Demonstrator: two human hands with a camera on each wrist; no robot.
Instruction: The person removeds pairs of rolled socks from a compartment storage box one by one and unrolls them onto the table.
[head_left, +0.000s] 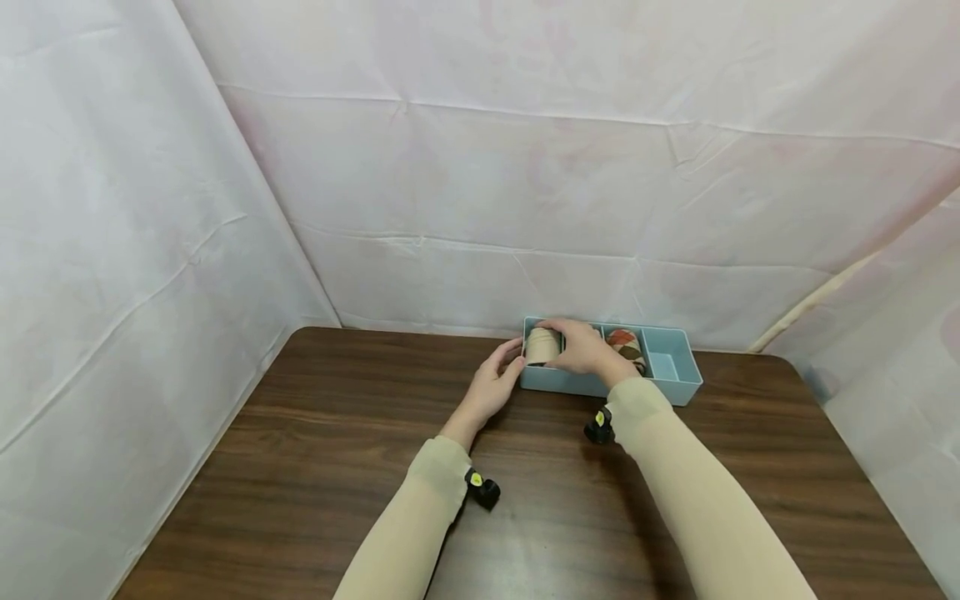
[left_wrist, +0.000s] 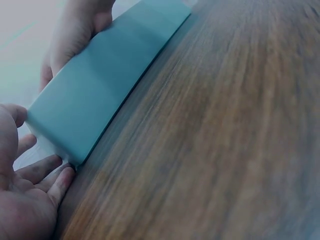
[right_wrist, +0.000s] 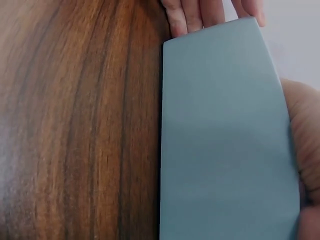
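Observation:
A light-blue divided box (head_left: 562, 382) stands at the table's far edge. In its leftmost compartment sits a beige rolled cloth (head_left: 542, 346) with ridges across it. My right hand (head_left: 583, 348) reaches into the box from above, thumb and fingers pinching this roll at its right side. My left hand (head_left: 491, 387) rests against the box's left end, fingers extended along the wall; the left wrist view shows these fingertips (left_wrist: 64, 179) low at the end wall's corner. A patterned orange and brown roll (head_left: 624, 343) lies in the third compartment, partly behind my right hand.
The box's rightmost compartment (head_left: 663, 367) shows its pale floor. Dark wood table (head_left: 360, 433) spreads in front and to both sides. White sheeting (head_left: 465, 283) hangs close behind the box and along the left and right. A small black camera sits on each wrist.

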